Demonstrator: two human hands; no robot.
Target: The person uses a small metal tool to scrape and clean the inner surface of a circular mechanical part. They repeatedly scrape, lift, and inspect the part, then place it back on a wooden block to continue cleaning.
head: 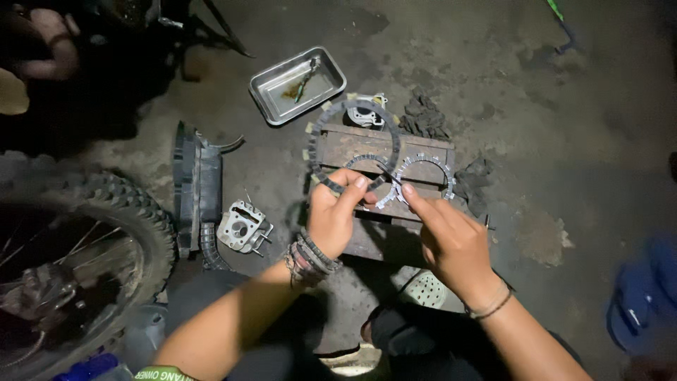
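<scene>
A person crouched over a wooden block [381, 152] on an oil-stained concrete floor [564, 155], both bare hands at work on ring-shaped clutch plates. The left hand [331, 219] had closed its grip on the large toothed friction ring [319, 134], thumb and fingers pinching the ring's near edge, so that the ring stood up and away from the hand, its open middle framing the block's far end. The right hand [451, 240] reached in from the right with forefinger extended, its tip touching the near edge of a smaller pale ring [446, 176] that lay flat on the block; that hand gripped nothing. Between the two, a third, dark ring [367, 161] rested on the wood, just beside the left hand's fingertips and nearer that hand than the right. A steel tray [271, 95] lay beyond the block, an engine cylinder [241, 227] to its left, a knobby tyre [134, 212] at the frame's edge.
</scene>
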